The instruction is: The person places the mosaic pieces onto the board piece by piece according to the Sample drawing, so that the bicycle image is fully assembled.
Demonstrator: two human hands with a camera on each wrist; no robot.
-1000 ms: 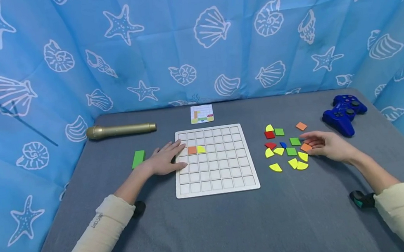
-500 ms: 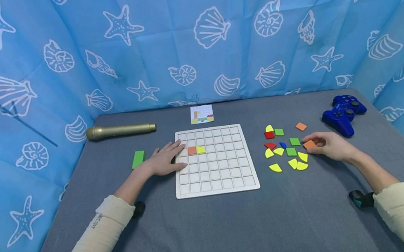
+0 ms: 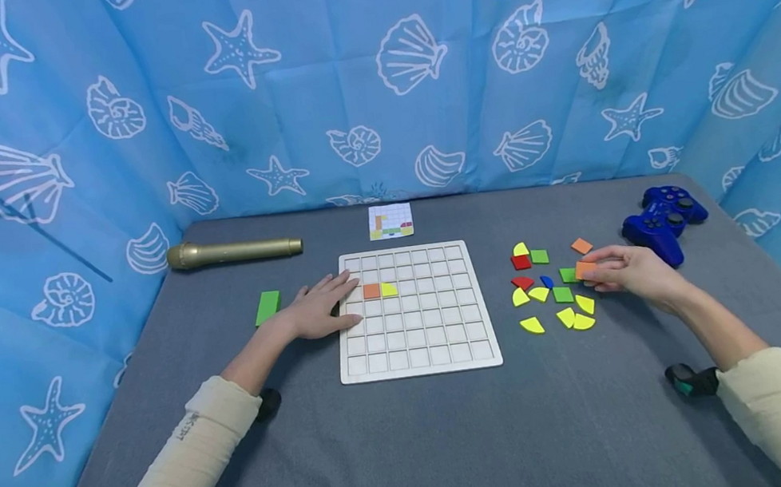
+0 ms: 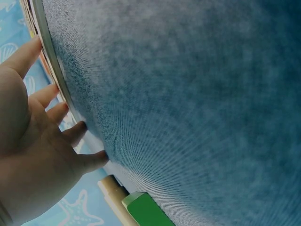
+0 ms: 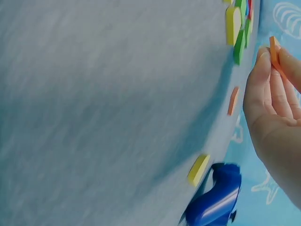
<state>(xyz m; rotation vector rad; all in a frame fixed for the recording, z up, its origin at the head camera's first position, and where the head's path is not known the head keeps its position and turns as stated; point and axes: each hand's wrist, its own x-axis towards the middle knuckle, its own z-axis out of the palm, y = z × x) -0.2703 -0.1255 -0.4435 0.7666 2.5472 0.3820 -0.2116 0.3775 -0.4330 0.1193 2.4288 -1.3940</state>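
My right hand point(image 3: 631, 275) pinches an orange square tile point(image 3: 585, 270) between thumb and fingers, raised off the table to the right of the board. In the right wrist view this tile point(image 5: 274, 52) stands on edge in the fingertips. My left hand point(image 3: 318, 309) lies with fingers spread, its fingertips on the left edge of the white gridded board point(image 3: 416, 337). On that board an orange square point(image 3: 371, 291) and a yellow quarter-circle point(image 3: 388, 289) sit side by side in two cells.
Loose pieces lie right of the board, among them a green square point(image 3: 563, 294), a red square point(image 3: 520, 262) and a yellow quarter-circle point(image 3: 532, 325). Around stand a green block point(image 3: 268, 307), a gold microphone point(image 3: 235, 251), a pattern card point(image 3: 390, 221) and a blue game controller point(image 3: 664, 222).
My right hand has taken hold of the orange tile, lifted it from the table and moved it slightly up and left. The left hand has stayed in place.
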